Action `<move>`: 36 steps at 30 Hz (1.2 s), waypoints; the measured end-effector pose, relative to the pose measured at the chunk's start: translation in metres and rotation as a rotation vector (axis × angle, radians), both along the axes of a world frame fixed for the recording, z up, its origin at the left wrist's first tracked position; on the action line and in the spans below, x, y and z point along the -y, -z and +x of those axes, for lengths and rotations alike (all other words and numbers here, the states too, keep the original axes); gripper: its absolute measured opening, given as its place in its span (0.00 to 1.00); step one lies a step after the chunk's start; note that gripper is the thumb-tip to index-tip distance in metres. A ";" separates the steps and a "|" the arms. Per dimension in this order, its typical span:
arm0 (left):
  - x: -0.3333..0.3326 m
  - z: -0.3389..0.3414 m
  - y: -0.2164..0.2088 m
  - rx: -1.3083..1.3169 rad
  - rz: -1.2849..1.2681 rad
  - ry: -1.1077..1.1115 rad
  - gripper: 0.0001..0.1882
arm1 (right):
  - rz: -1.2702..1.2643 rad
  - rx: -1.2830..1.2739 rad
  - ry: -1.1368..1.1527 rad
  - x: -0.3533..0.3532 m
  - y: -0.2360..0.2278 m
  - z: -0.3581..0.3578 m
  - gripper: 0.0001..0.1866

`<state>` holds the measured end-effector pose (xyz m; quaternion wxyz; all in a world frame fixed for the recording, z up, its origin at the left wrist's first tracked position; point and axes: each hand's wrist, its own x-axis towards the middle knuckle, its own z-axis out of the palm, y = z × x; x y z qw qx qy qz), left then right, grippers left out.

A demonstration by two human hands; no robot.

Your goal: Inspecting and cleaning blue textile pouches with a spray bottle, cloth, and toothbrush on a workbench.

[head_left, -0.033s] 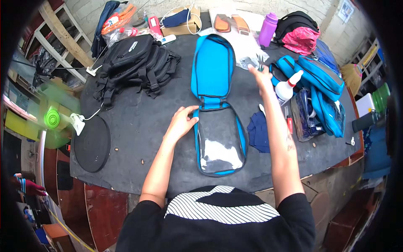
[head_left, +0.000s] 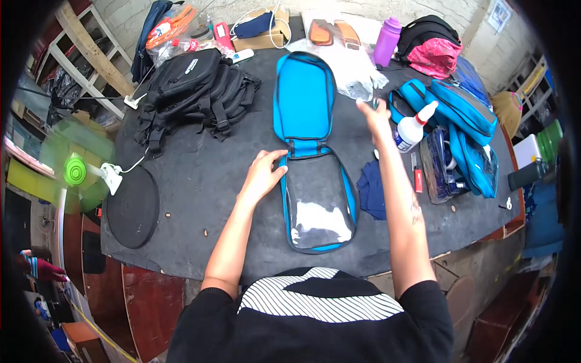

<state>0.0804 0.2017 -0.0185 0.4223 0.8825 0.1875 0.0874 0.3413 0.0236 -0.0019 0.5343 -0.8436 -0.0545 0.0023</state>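
A bright blue case (head_left: 304, 97) with black trim lies opened out flat before me, its lid folded away at the far end. Its near half has a clear plastic window (head_left: 321, 199). My left hand (head_left: 266, 172) is closed on the case's left edge near the hinge, thumb and fingertips at the rim. To the right, above the table, my right hand (head_left: 376, 118) is curled round small dark thread snips (head_left: 376, 103), mostly hidden by the fingers. Just beside that hand stands a white glue bottle (head_left: 409, 134) with a red collar.
Navy cloth (head_left: 372, 190) and a red-handled cutter (head_left: 418, 180) lie by my right forearm. More blue cases (head_left: 463, 112) are piled at right. A black backpack (head_left: 193, 85) lies at far left, a fan (head_left: 75, 170) at the left edge. A purple bottle (head_left: 387, 42) stands behind.
My right hand has shifted slightly, and the snips' blades, pointing up before, are now largely out of sight. The case's lid has moved slightly left. My left hand stays put.
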 end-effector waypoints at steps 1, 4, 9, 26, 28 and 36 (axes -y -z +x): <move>0.000 0.007 0.006 0.066 0.036 0.003 0.23 | -0.021 0.040 -0.014 0.005 0.009 -0.015 0.42; 0.005 0.027 0.015 0.160 0.078 0.015 0.23 | 0.128 -0.035 -0.221 0.021 0.053 -0.044 0.32; 0.014 0.043 0.030 0.146 0.248 -0.055 0.21 | 0.078 0.063 -0.272 0.024 0.052 -0.104 0.27; -0.019 0.070 0.022 -0.121 -0.046 0.008 0.19 | -0.497 0.342 -0.417 -0.042 0.042 -0.086 0.43; -0.019 0.072 0.022 -0.103 0.008 -0.017 0.18 | -0.447 0.295 -0.413 -0.044 0.045 -0.086 0.42; -0.012 0.074 0.022 -0.016 0.315 -0.091 0.15 | -0.568 0.163 -0.379 -0.058 0.045 -0.083 0.41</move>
